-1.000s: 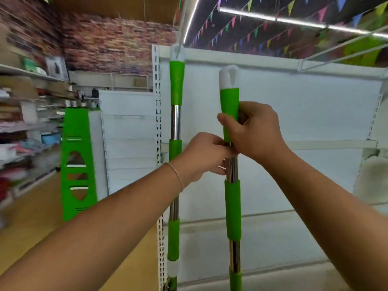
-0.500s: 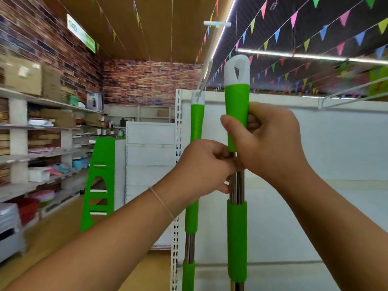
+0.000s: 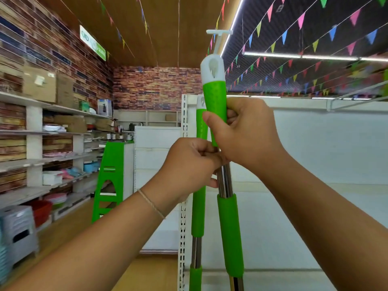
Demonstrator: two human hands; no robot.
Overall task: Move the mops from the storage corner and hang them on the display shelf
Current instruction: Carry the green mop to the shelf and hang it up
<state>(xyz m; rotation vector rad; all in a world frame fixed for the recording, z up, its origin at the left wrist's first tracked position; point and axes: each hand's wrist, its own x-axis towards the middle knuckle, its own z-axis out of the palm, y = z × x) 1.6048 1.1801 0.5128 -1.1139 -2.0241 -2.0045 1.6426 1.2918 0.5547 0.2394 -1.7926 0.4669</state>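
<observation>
While both my right hand (image 3: pixel 247 135) and left hand (image 3: pixel 189 164) grip the upright mop handle (image 3: pixel 216 99), the hook (image 3: pixel 216 42) lies just above its cap.

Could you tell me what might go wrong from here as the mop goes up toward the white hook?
1. The hanging hole in the white cap sits just below the white hook; a slight misalignment could miss it.
2. The right hand grips the green sleeve and the left hand the chrome pole, both well below the cap, so the top may sway.
3. The held mop stands close to the second mop and could knock it.
</observation>
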